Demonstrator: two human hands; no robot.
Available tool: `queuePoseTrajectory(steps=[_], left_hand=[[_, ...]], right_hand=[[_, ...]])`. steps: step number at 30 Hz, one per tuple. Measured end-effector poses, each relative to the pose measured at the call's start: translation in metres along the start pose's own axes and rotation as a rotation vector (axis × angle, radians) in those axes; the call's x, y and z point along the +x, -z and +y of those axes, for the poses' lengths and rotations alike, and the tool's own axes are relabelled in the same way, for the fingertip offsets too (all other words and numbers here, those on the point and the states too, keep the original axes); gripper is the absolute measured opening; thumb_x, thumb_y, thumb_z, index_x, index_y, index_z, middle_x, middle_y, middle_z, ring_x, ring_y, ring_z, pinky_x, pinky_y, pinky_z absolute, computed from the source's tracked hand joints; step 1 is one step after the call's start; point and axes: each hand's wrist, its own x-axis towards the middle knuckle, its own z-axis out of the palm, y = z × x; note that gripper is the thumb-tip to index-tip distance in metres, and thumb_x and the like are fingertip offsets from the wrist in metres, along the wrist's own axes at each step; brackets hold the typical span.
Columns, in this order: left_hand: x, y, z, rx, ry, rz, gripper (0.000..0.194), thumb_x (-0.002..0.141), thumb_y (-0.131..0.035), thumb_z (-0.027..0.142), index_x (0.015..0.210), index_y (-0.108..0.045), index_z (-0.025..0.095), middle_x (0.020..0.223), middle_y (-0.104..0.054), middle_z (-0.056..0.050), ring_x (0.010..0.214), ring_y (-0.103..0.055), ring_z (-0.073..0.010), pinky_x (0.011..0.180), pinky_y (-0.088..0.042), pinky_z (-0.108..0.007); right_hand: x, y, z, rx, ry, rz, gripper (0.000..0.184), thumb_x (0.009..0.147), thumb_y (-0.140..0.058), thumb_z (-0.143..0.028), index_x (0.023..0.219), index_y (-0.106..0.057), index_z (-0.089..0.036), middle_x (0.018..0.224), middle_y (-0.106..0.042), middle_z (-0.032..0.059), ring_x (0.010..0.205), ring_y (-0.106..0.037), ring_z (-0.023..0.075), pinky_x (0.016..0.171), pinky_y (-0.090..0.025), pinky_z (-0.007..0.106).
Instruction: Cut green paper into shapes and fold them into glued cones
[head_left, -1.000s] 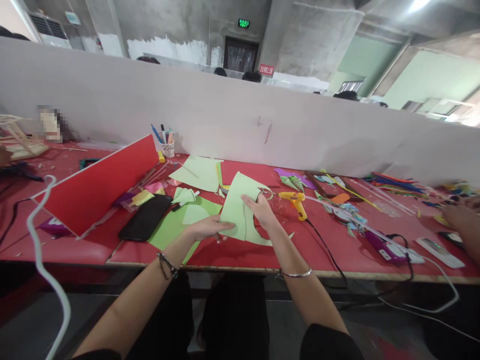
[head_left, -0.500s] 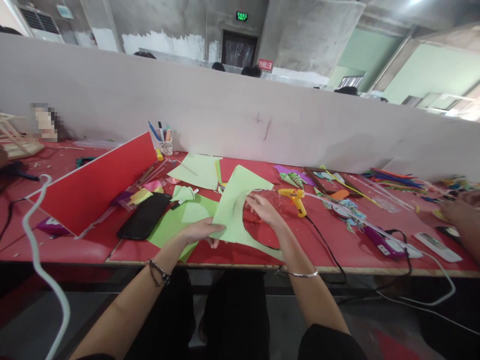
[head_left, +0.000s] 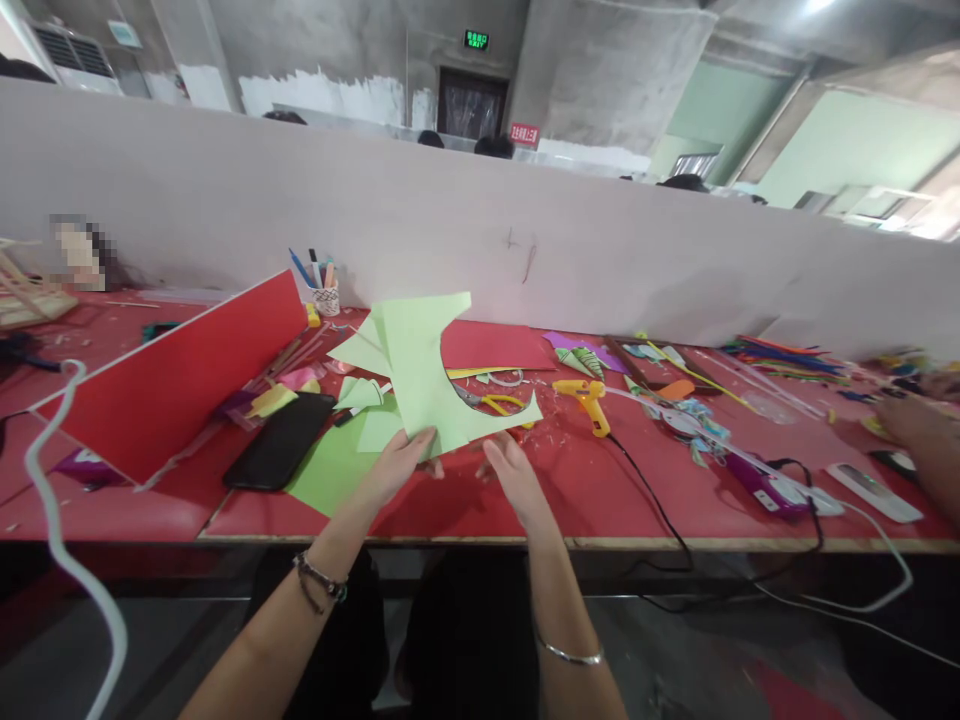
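A pale green paper sheet [head_left: 420, 370] with a large rounded piece cut out of its right side is held up over the table. My left hand [head_left: 401, 465] grips its lower edge between thumb and fingers. Just below the sheet's lower right edge is my right hand [head_left: 514, 475], fingers apart; whether its fingertips touch the paper I cannot tell. Through the cut-out show yellow-handled pliers or scissors [head_left: 501, 404], partly covered by the sheet. Under and left of the held sheet lie a brighter green sheet [head_left: 330, 470] and other pale green pieces.
A yellow glue gun [head_left: 589, 402] with a black cord lies right of the sheet. To the left are a black phone [head_left: 281, 440] and a leaning red board [head_left: 187, 375]. A pen cup [head_left: 325, 298] stands by the partition. Another person's hand [head_left: 907, 420] is at far right.
The cut sheet has been raised and turned, its cut-out now facing right and uncovering the yellow-handled tool. My right hand has moved from inside the cut-out down to the lower edge.
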Motion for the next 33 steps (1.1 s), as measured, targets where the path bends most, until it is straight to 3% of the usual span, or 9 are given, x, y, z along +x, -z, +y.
queuePoseTrajectory(steps=[5,11,17,20,22,25,30,33], left_hand=[[-0.008,-0.008,-0.004,-0.015,0.051,-0.017,0.025,0.074,-0.051,0.040,0.070,-0.051,0.016,0.046,-0.055,0.002,0.045,-0.054,-0.0132,0.052,-0.046,-0.026],[-0.009,-0.005,-0.001,0.000,0.059,-0.023,0.028,0.075,-0.050,0.040,0.064,-0.050,0.015,0.043,-0.053,0.001,0.045,-0.054,-0.0130,0.053,-0.046,-0.026],[-0.008,-0.008,-0.005,0.026,0.131,0.012,0.017,0.074,-0.052,0.031,0.071,-0.052,0.015,0.055,-0.057,0.001,0.043,-0.054,-0.0118,0.049,-0.046,-0.026],[-0.008,-0.009,-0.008,0.052,0.146,-0.025,0.016,0.076,-0.049,0.032,0.072,-0.051,0.016,0.052,-0.057,0.001,0.047,-0.057,-0.0134,0.053,-0.048,-0.026],[-0.008,-0.010,-0.010,0.054,0.153,-0.046,0.018,0.078,-0.045,0.034,0.074,-0.050,0.016,0.049,-0.057,0.001,0.050,-0.058,-0.0150,0.055,-0.049,-0.028],[-0.008,-0.014,-0.013,0.058,0.150,-0.060,0.022,0.079,-0.043,0.037,0.078,-0.050,0.016,0.050,-0.059,0.000,0.050,-0.059,-0.0159,0.057,-0.050,-0.030],[-0.006,-0.014,-0.013,0.049,0.132,-0.051,0.023,0.079,-0.045,0.036,0.074,-0.049,0.015,0.048,-0.059,0.000,0.047,-0.058,-0.0143,0.054,-0.049,-0.028],[-0.006,-0.010,-0.013,0.003,0.142,-0.026,0.021,0.079,-0.046,0.035,0.074,-0.047,0.015,0.044,-0.055,0.001,0.043,-0.055,-0.0141,0.048,-0.046,-0.027]], right_hand=[[0.012,-0.020,0.000,-0.025,0.138,0.155,0.041,0.083,-0.039,-0.036,0.118,-0.046,-0.016,0.083,-0.059,0.0048,0.056,-0.050,0.0117,0.057,-0.045,0.026],[0.010,-0.016,0.007,-0.582,0.463,0.219,0.047,0.084,-0.025,-0.019,0.129,-0.039,-0.020,0.092,-0.056,0.0084,0.072,-0.051,0.0157,0.068,-0.043,0.027],[0.007,-0.013,0.008,-1.066,0.367,0.180,0.059,0.076,-0.029,-0.010,0.133,-0.033,-0.026,0.089,-0.047,0.0080,0.060,-0.048,0.0144,0.047,-0.037,0.023],[0.010,-0.012,0.008,-1.106,0.375,0.177,0.059,0.076,-0.030,-0.008,0.132,-0.035,-0.024,0.092,-0.046,0.0097,0.064,-0.050,0.0167,0.052,-0.041,0.027],[0.011,-0.014,0.008,-1.105,0.407,0.235,0.060,0.075,-0.029,-0.006,0.132,-0.035,-0.021,0.097,-0.046,0.0128,0.078,-0.051,0.0218,0.065,-0.044,0.033],[0.010,-0.017,0.007,-1.079,0.487,0.297,0.062,0.074,-0.031,-0.004,0.133,-0.033,-0.020,0.113,-0.043,0.0159,0.103,-0.043,0.0276,0.084,-0.038,0.044],[0.004,-0.017,0.004,-1.067,0.677,0.077,0.061,0.073,-0.037,-0.004,0.129,-0.039,-0.029,0.127,-0.036,0.0100,0.117,-0.033,0.0258,0.097,-0.027,0.046],[0.003,-0.013,0.005,-1.071,0.726,0.013,0.060,0.075,-0.031,0.000,0.124,-0.045,-0.032,0.126,-0.043,0.0052,0.116,-0.036,0.0207,0.101,-0.022,0.045]])
